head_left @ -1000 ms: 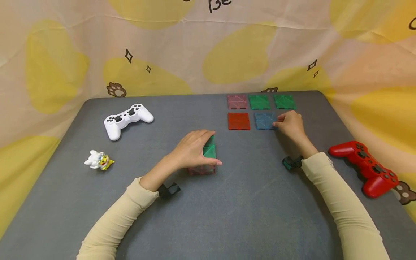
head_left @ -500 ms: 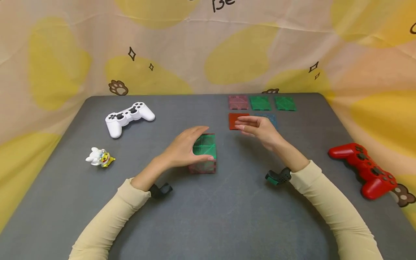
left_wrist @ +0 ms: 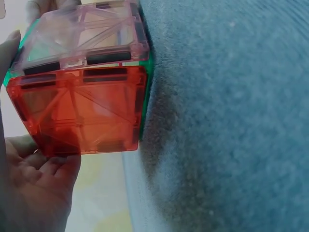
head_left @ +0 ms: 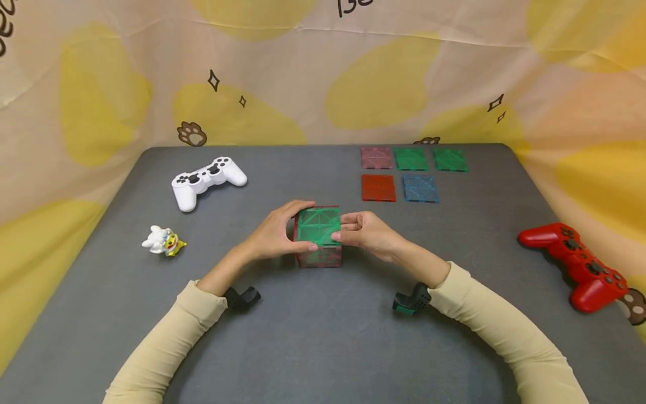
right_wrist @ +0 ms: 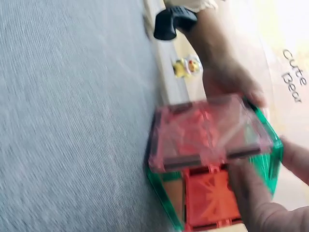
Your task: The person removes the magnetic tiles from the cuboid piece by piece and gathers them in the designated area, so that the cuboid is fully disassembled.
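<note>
Bare table [head_left: 323,336] before cube [head_left: 319,237]

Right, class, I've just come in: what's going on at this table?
A person holds a cube of see-through magnetic tiles on the grey table, left hand on one side, right hand on the other. Its top is green. Five loose tiles lie flat further back. A white controller, a red controller and a small toy figure lie untouched.
</note>
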`<state>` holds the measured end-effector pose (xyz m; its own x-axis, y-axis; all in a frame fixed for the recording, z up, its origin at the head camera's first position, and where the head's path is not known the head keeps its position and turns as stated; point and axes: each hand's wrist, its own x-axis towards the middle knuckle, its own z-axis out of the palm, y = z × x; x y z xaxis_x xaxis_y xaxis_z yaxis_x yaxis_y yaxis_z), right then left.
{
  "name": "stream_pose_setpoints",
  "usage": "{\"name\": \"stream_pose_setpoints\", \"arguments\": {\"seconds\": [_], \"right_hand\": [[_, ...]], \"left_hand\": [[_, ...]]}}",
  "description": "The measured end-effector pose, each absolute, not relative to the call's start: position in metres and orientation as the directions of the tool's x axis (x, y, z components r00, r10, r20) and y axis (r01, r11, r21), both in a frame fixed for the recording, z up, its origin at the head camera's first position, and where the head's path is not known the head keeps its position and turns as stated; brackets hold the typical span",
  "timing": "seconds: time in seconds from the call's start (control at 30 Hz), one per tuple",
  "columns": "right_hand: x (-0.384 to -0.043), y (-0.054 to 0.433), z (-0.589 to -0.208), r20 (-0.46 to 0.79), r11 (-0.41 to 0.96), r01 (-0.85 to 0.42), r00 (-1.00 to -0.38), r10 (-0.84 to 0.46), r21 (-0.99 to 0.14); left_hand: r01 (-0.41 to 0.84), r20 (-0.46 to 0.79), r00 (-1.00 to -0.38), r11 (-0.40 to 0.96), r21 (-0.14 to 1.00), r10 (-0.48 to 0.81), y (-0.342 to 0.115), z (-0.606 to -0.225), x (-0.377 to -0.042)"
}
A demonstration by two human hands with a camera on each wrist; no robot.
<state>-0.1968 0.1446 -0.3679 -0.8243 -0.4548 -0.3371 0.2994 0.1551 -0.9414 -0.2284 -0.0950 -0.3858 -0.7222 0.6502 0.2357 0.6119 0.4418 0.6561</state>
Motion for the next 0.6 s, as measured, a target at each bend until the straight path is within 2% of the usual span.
{"name": "stream_pose_setpoints", "arguments": {"seconds": [0.4,0.6], "right_hand": [[-0.1952,0.1401,-0.3719,-0.329,0.121,0.306,-0.854,-0.402,-0.944],[-0.1918,0.1393,-0.3737,-0.281,0.116,0.256,-0.882,-0.379,-0.960]], "left_hand": [[0.625,0.264,-0.720,0.435,0.648,0.642,-0.0949,-0.3912,-0.2299],[0.583,0.246,-0.739,0.413,0.700,0.627,-0.0928,-0.3924,-0.2297]]}}
